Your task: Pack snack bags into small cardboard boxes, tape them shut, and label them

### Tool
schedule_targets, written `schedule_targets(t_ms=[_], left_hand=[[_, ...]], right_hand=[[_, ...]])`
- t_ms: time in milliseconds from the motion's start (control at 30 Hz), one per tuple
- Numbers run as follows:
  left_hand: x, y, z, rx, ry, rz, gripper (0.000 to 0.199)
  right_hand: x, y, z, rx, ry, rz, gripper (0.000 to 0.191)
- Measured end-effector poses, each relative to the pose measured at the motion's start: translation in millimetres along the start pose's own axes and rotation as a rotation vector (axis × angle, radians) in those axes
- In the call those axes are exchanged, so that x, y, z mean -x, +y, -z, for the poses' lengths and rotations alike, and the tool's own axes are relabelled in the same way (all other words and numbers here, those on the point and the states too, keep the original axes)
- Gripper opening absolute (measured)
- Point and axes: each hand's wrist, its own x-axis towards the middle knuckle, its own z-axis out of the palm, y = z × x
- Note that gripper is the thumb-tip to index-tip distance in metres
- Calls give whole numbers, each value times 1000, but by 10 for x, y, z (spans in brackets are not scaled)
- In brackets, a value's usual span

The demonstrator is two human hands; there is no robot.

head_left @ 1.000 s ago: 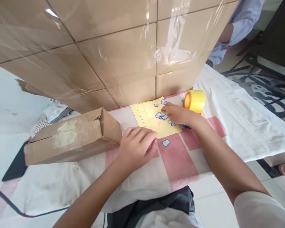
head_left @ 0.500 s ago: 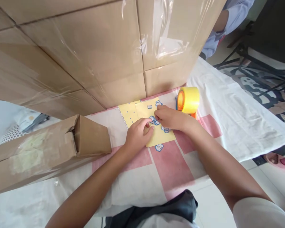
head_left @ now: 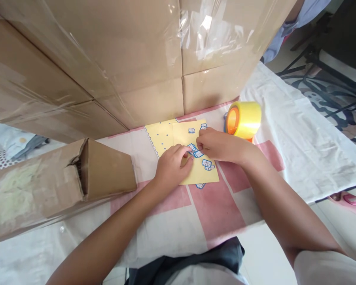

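Note:
A yellow paper sheet lies on the pink-and-white cloth, with several small blue-edged paper cutouts on it. My left hand rests on the sheet's left side. Its index fingertip touches a cutout near the middle, and the thumb is held apart below. My right hand is closed over the sheet's right part, fingertips beside that same cutout; whatever they pinch is hidden. Paired cutouts lie below my right hand, and a small cutout sits higher up. Another cutout pokes out under the sheet's near edge.
A patterned yellow sheet lies under the plain one's left side. A yellow tape roll stands to the right. Stacked taped cartons wall off the back. A long carton lies at left. Another person's sleeve shows upper right.
The yellow sheet has shifted slightly toward me and now partly covers the cutout at its near edge. Both hands keep nearly the same pose. The camera view has shifted a little.

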Motion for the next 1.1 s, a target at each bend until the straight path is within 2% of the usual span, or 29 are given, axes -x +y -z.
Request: schedule_targets(t_ms=[133,267,367,467,600,733,933,1033,1100], left_hand=[[5,15,20,52,6,17,15],[12,7,67,293,47,47,19],[7,-21,97,492,113,143,20],[-13,-51,122,603,115,218,25],[-63,-78,160,680,16,203,36],[-116,-83,193,713,-51,242,33],[-136,-56,219,781,-10,288,30],[-125,-61,209,807,34,291,36],[-121,-72,197,822,20,278,39]], right_hand=[[52,-29,58,-123,12,11,16],[118,-87,90,-190,91,72,16],[112,-122,79,-232,147,158,15],[62,-140,43,-250,202,243,16],[-5,-133,-24,-190,312,373,16],[-16,-114,-45,-186,358,432,16],[9,-96,13,-232,385,512,15],[8,-84,14,-241,403,532,14],[2,-74,-3,-237,422,549,14]])
